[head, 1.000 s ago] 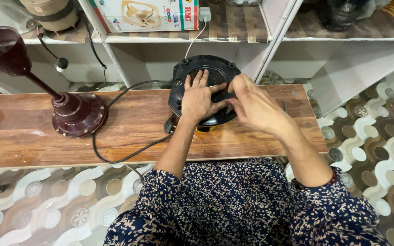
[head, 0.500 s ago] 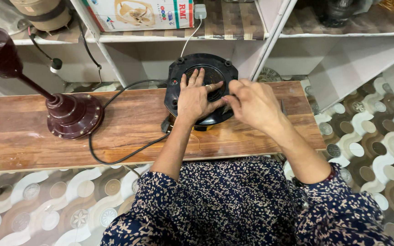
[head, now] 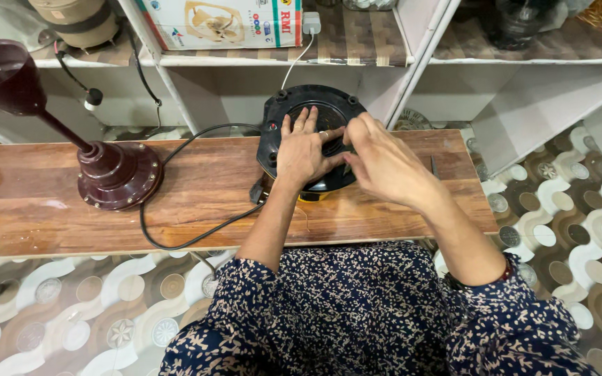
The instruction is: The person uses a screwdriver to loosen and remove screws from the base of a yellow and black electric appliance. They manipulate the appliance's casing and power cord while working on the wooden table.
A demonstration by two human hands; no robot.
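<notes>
A round black plastic appliance base (head: 294, 111) sits in the upper middle of the frame, at the far edge of a long brown wooden board (head: 50, 209). It lies bottom side up, so its flat slotted underside and small round feet face up. It is round, so it has no long side to point anywhere. A bit of yellow shows under its near edge.

The left hand (head: 301, 153) lies flat on top of it, fingers spread wide and pointing to the top of the frame. It holds nothing; it just presses down. The right hand (head: 381, 163) is just beside it, on the right part of the base. Its fingers are bent and bunched together at the base. I cannot tell if they pinch something small.

A thin black cord (head: 175, 240) runs from the base's left side, loops over the board's near edge and curls back up. On the left stands a dark red fan stand with a round foot (head: 116, 174). Behind are white shelves (head: 384, 59) with a cardboard box (head: 221, 24) and a white plug (head: 311, 22).
</notes>
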